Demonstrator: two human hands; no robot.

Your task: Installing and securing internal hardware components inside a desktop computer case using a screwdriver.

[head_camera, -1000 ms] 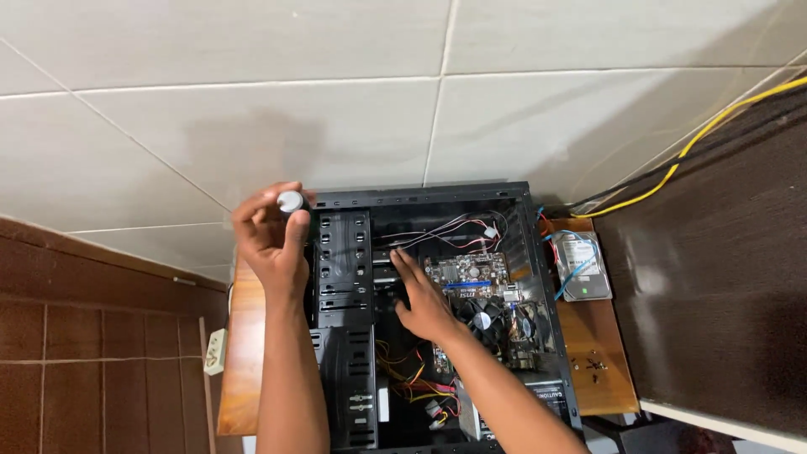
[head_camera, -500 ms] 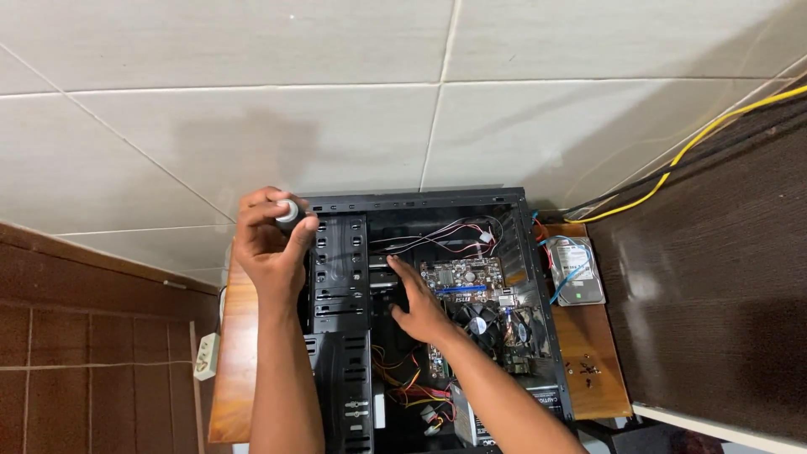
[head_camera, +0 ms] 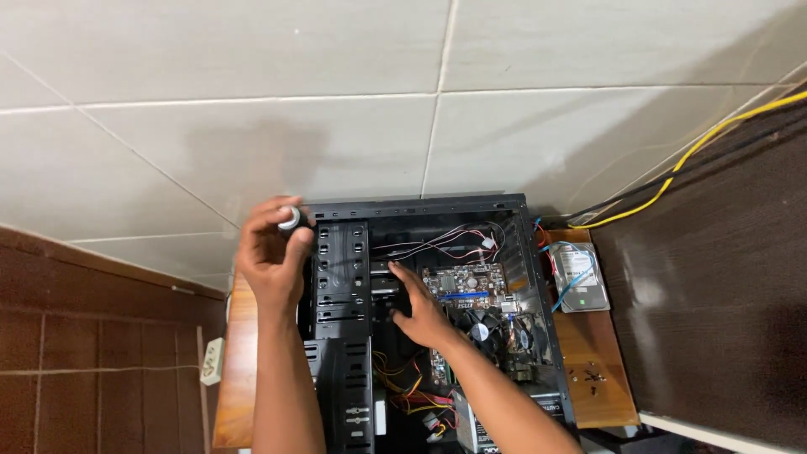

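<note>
An open black computer case (head_camera: 420, 206) lies on a wooden table, its green motherboard (head_camera: 462, 286) and wiring showing. My left hand (head_camera: 271, 256) rests at the case's top left corner with its fingers closed around a small round silver object (head_camera: 289, 219). My right hand (head_camera: 418, 311) reaches inside the case and presses on the dark area between the black drive cage (head_camera: 340, 269) and the motherboard. Its fingers are spread and hold nothing that I can see.
A hard drive (head_camera: 580, 277) with a blue cable lies on the wooden table (head_camera: 601, 378) right of the case. Several small screws (head_camera: 588, 376) sit below it. A yellow cable (head_camera: 706, 143) runs over the tiled floor. A white power strip (head_camera: 211, 360) hangs at the left.
The view has drifted slightly, so the case sits a little lower. Both hands have stayed in much the same places on the case.
</note>
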